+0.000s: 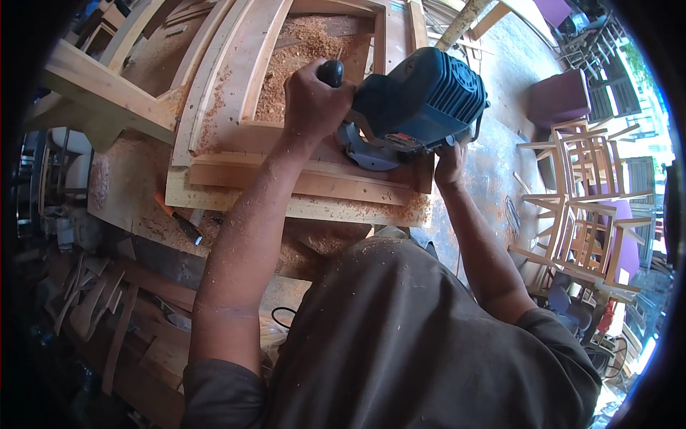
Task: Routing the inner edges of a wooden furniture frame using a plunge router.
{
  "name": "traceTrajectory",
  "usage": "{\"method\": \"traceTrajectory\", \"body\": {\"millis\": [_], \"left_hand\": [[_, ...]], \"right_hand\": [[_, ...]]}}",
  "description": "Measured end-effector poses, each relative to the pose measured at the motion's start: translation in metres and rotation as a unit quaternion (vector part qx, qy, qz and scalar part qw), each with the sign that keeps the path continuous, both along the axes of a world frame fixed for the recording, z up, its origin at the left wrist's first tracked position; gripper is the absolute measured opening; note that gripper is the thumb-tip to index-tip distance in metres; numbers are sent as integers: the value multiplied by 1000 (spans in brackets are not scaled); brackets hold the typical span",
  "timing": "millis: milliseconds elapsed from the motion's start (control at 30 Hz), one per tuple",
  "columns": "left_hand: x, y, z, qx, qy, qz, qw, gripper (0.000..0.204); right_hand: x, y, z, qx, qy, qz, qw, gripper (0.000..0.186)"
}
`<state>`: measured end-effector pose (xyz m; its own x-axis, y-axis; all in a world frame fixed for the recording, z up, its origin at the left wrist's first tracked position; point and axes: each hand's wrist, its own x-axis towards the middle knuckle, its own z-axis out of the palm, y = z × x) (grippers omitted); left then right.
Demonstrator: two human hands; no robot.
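Note:
A blue router [421, 93] with a silver base rests at the lower right corner of a wooden frame [300, 179]. My left hand [318, 104] grips the router's black knob on the left, fingers wrapped round it. My right hand [450, 161] is closed on the router's right side, partly hidden behind the motor housing. Wood shavings [282, 68] lie inside the frame and along its edges. The router's cutter is out of sight.
An orange-handled tool [179, 214] lies on the bench left of my forearm. Other wooden frames [114, 93] stand at upper left. Wooden chair frames [579, 171] and a purple padded piece [557, 96] are stacked at right. Wood offcuts [121, 314] lie at lower left.

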<state>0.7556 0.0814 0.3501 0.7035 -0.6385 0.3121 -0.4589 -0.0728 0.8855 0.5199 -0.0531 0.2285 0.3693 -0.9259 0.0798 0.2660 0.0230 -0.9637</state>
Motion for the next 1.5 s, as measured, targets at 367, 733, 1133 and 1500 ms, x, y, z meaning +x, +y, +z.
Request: {"method": "traceTrajectory", "body": {"millis": [367,733,1133,1500], "left_hand": [[11,-24,-2,-23,-39,9,999,12],[75,-115,-8,-10,-93,33,995,12],[165,-237,-19,5,-52,61,997,19],[213,-320,-27,89,-175,92,976,7]], "right_hand": [[7,-31,-16,-332,199,-65,920,24],[77,-114,14,-112,47,59,991,30],[170,-247,-13,-460,156,-82,870,13],[213,-321,-27,-526,181,-136,819,12]]}}
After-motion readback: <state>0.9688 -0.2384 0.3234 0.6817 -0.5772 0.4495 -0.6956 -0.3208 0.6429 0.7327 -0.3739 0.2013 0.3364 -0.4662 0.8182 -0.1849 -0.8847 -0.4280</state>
